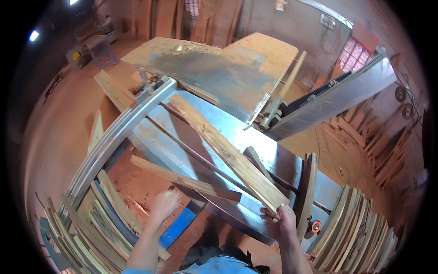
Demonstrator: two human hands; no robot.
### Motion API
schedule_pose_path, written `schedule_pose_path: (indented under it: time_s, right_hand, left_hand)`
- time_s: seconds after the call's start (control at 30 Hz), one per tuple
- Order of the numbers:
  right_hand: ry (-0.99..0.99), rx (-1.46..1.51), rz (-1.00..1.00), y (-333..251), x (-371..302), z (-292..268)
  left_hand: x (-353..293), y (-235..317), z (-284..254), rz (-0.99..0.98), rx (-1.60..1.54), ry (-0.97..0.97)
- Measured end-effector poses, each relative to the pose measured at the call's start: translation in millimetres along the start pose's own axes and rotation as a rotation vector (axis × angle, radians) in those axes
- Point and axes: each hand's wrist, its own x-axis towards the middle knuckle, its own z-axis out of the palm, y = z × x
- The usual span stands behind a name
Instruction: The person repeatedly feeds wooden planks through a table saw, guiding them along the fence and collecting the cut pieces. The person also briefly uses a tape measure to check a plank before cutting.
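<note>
A long wooden board [228, 150] lies slantwise across the metal machine table [283, 155], its near end toward me. My right hand [284, 218] is closed around that near end, at the table's front edge. My left hand [165, 204] is closed like a fist, left of the table and below a shorter wooden strip [182, 177]. A small dark thing [171, 187] shows just beyond its knuckles; whether the hand holds it is hidden. The strip's right end rests by the table's front edge. A short wood offcut [257, 160] lies right of the long board.
Wooden boards [102, 223] stand stacked at the left, more boards [356, 223] at the right. A metal rail [123, 123] runs along the table's left side. A long metal guard [337, 98] rises at the right. An orange-and-black tape measure [315, 226] sits near the right stack.
</note>
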Motion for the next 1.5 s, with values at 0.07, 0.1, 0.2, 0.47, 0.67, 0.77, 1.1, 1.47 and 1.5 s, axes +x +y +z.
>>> schedule_pose_path:
  time_s: [0.07, 0.1, 0.2, 0.47, 0.67, 0.77, 1.1, 1.47, 1.5]
  right_hand:
    - [-0.051, -0.003, 0.004, -3.0, 8.0, -4.1]
    - [-0.048, 0.012, 0.008, -5.0, 10.2, -6.8]
    - [-0.053, 0.028, -0.001, -8.5, 19.0, -14.5]
    - [-0.06, 0.008, -0.023, -26.2, 40.9, -23.3]
    - [0.008, 0.051, -0.062, -30.4, 59.1, -32.3]
    - [-0.025, 0.121, -0.083, -32.5, 68.7, -33.3]
    - [0.123, 0.301, -0.155, -36.5, 99.9, -23.2]
    - [0.29, 0.361, -0.153, -46.6, 134.2, -12.7]
    - [0.224, 0.331, -0.161, -49.3, 145.7, -16.9]
  left_hand:
    - [-25.6, -23.8, 6.7, -0.04, 0.528, -0.097]
    - [-41.7, -23.3, 13.8, -0.154, 0.531, -0.113]
    - [-39.3, -80.9, 45.6, -0.255, 0.27, -0.374]
    - [-47.6, -90.4, 60.6, -0.31, 0.12, -0.289]
    - [-54.4, -60.0, 57.0, -0.285, 0.111, -0.249]
    - [-55.5, -56.6, 54.1, -0.313, 0.109, -0.274]
    - [-62.6, -60.8, 54.3, -0.341, 0.018, -0.257]
    - [-70.6, -76.4, 70.3, -0.294, 0.304, -0.06]
    - [-69.6, -79.1, 72.4, -0.298, 0.29, -0.069]
